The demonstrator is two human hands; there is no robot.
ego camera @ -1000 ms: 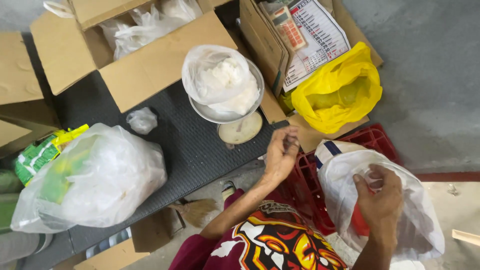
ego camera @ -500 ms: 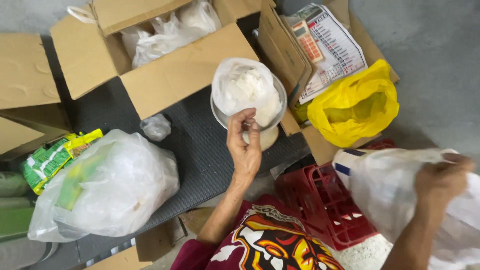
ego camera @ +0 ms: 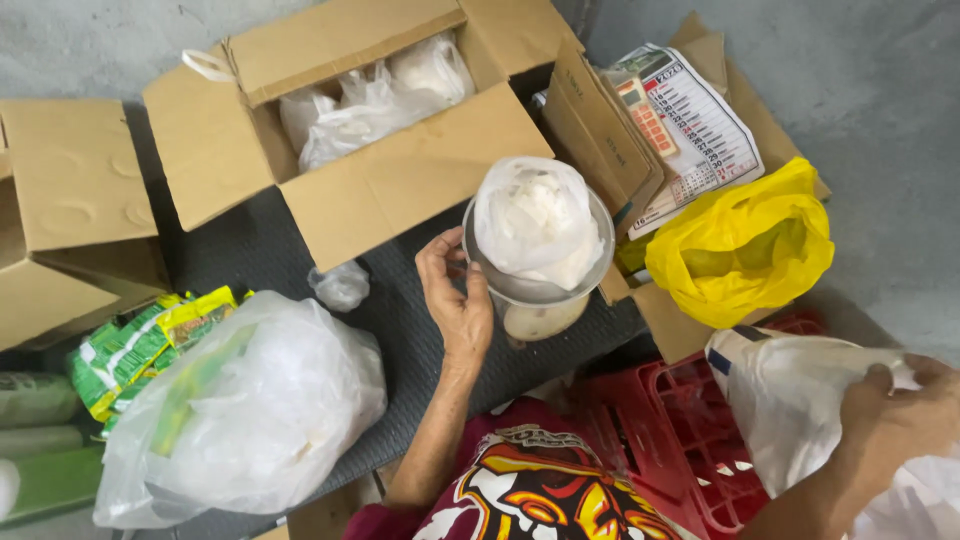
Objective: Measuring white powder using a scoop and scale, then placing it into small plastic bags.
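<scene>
The person wears a dark maroon top [ego camera: 520, 490] with a large printed design on the front in red, orange, yellow, black and white, with bold curved shapes outlined in black. Both forearms are bare, with no watch or ring to be seen on the left hand [ego camera: 455, 300] or right hand [ego camera: 895, 415].

Your left hand [ego camera: 455, 300] touches the metal bowl [ego camera: 480, 270] holding a white bag [ego camera: 535, 220] | your right hand [ego camera: 890, 420] grips a white plastic bag [ego camera: 790, 400]
</scene>
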